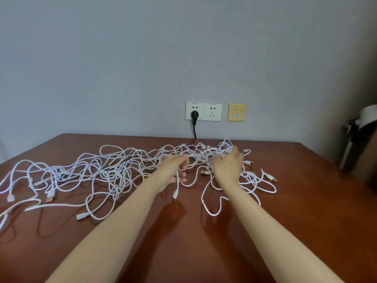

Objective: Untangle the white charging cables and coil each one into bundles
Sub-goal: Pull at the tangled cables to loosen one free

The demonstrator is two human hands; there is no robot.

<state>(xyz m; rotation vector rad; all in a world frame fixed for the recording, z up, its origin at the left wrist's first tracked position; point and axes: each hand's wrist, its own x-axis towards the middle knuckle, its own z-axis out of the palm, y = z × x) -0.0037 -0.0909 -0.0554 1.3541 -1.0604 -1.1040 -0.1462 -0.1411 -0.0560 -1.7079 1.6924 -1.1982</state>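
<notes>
**Two bare hands work into a heap of white cables [114,170] on a table [306,211] below a wall socket [204,111].**

Far left of the wall socket, loose loops and connectors sprawl flat, and the mass thickens toward the socket. Just below and left of it, the left hand [173,170] curls its fingers round a single strand whose plug end [175,195] dangles under the palm. Below and right of the socket, the right hand [228,166] digs curled fingers into the densest knot, gripping several strands. No bundle is coiled yet. The sound course appears to be tracing the dangling end back through the knot loop by loop with a slack hold, since hard tugging would likely tighten the snarl.
</notes>
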